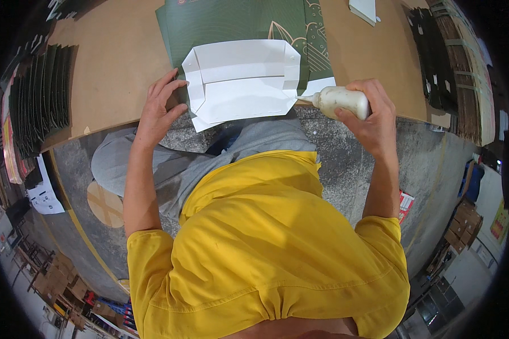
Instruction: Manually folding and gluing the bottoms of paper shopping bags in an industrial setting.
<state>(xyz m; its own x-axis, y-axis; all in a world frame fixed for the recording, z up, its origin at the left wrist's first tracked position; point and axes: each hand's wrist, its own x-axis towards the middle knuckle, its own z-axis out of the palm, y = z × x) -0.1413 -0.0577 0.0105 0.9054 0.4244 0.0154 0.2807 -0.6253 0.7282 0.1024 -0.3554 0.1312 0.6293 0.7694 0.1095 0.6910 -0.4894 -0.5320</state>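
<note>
Lying between your left hand and right hand is a white folded tray, set over green printed sheets. The left flanks its left side, thumb and fingers parted (contact with the wall cannot be told); the right grasps a whitish squeeze bottle, its nozzle at the tray's lower right corner. Beneath spreads the brown table; at far left stands a dark stack.

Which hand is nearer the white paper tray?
Left. The left hand is at the tray's left edge; the right hand is farther off, beyond its right edge, holding the bottle.
</note>
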